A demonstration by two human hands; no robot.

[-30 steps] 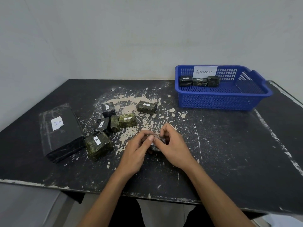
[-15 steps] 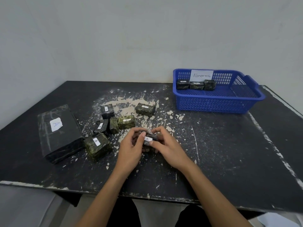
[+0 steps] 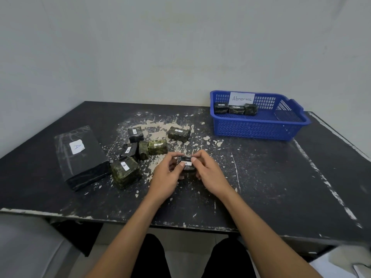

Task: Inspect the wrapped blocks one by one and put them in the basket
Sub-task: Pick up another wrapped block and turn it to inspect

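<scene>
A small dark wrapped block (image 3: pixel 187 165) with a white "A" label facing up is held just above the table's middle. My left hand (image 3: pixel 166 176) grips its left side and my right hand (image 3: pixel 208 173) pinches its right side. Several more wrapped blocks lie to the left: a large greenish one (image 3: pixel 124 173), a dark one (image 3: pixel 129 150), a narrow green one (image 3: pixel 143 149), a green one (image 3: pixel 158 147), a dark one (image 3: pixel 135 134) and another (image 3: pixel 178 133) further back. The blue basket (image 3: pixel 259 128) labelled "Abnormal" stands at the back right, with three blocks (image 3: pixel 235 109) along its far wall.
A big black wrapped box (image 3: pixel 80 157) marked "A" lies at the table's left. The black table (image 3: pixel 271 187) has chipped paint around the blocks. A wall rises right behind the table. My knees show below the front edge.
The block has been turned in both hands, so its white label now faces up. The hands stay in the same spot above the table.
</scene>
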